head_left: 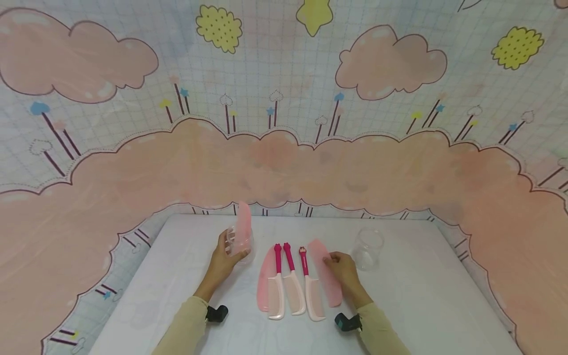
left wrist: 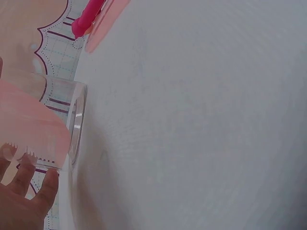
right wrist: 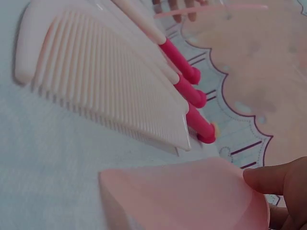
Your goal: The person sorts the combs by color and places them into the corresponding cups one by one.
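Note:
My left hand (head_left: 223,260) grips a clear cup (left wrist: 79,120) at the left of the table. Upright in that cup stands a pink comb (head_left: 243,222), its teeth showing through the wall in the left wrist view. On the right, my right hand (head_left: 345,268) pinches the far end of another pink comb (right wrist: 192,191) between thumb and fingers. Between the hands lie three pale combs with magenta handles, the left one (head_left: 276,296), the middle one (head_left: 296,298) and the right one (head_left: 314,298). A further pink comb (head_left: 264,283) lies partly under the left pale comb.
A second clear cup (head_left: 368,251) stands on the white table (head_left: 412,296), just beyond my right hand. Behind the table's far edge hangs a patterned cloth (head_left: 284,167) with clouds and stars. Dark wrist cameras sit at both cuffs.

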A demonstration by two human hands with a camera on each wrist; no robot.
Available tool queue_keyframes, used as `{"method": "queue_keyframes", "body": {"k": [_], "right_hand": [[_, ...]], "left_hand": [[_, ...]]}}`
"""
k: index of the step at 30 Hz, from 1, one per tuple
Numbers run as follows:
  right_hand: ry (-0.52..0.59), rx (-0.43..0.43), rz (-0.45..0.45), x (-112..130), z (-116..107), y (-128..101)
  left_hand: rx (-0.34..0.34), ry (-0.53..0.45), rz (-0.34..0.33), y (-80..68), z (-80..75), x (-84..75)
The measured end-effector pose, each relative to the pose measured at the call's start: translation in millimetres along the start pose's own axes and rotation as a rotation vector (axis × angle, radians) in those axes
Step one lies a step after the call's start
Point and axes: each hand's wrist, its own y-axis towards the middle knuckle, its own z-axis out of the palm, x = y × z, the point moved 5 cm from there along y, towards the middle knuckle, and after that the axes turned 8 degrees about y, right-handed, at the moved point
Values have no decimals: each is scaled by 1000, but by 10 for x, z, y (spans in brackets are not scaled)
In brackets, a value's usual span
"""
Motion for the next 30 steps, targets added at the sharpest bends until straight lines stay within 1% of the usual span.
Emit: {"method": "queue_keyframes", "body": {"k": [6, 10, 13, 17, 24, 30], "right_hand": [[76, 0, -2, -15, -30, 13], [121, 9, -16, 31, -60, -27], [111, 1, -29, 88, -91, -54], [83, -26, -44, 165, -139, -67], [69, -31, -47, 304, -206, -123], [105, -46, -92, 460, -310, -189]], "left_hand": [[-6, -8, 18, -3, -13, -1], [-6, -1, 12, -7, -18, 9], [-6, 4, 2, -6, -17, 8], [-8, 8, 9, -9, -14, 0], [2, 11, 13, 1, -4, 4], [-6, -3, 14, 13, 11, 13]]}}
